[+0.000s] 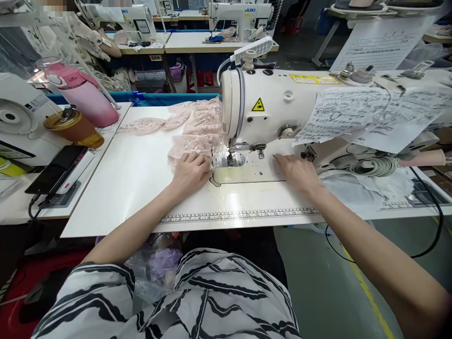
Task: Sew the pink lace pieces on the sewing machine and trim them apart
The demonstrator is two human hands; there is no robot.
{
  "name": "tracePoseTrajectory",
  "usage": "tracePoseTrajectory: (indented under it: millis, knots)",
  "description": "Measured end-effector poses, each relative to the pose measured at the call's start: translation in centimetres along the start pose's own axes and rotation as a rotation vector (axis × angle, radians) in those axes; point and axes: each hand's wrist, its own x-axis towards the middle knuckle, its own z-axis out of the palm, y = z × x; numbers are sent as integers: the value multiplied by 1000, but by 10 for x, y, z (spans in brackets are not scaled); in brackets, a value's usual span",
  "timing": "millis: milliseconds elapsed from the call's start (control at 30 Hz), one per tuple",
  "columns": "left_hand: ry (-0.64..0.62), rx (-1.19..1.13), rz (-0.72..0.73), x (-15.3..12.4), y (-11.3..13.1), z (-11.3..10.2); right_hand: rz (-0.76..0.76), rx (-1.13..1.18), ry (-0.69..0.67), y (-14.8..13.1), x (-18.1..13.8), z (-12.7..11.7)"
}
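Note:
Pale pink lace fabric lies gathered to the left of the sewing machine, its front end close to the needle area. My left hand is closed on the near edge of this lace, just left of the shiny needle plate. To the right of the needle, my right hand rests low over the machine bed, fingers drawn together. A thin dark tip sticks out from those fingers; the rest of the item is hidden in the hand.
A pink bottle, a brown-sleeved cup and a phone stand or lie on the left side table. Handwritten papers hang over the machine arm. A ruler strip runs along the front edge. Another person's arm shows behind.

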Motion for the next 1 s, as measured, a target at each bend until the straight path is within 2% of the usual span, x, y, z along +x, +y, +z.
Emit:
tracePoseTrajectory:
  millis: [100,167,233,367,500,767,1000]
  knots:
    - [104,-81,78,-4,1,7,82,103,125,-11,-8,-1]
    - [74,-110,79,-5,1,10,60,188,190,-28,-15,-3]
    - [19,-125,48,-7,1,11,-32,247,211,-52,-20,-6]
    - [-19,-136,6,-10,3,11,-233,222,133,-100,-14,-15]
    - [7,-111,25,-10,4,12,-342,46,-3,-126,2,-26]
    - [20,-107,61,-10,3,12,-413,-35,-49,-140,11,-39]
    - [6,-136,94,-10,2,9,-343,-36,-39,-134,7,-33]
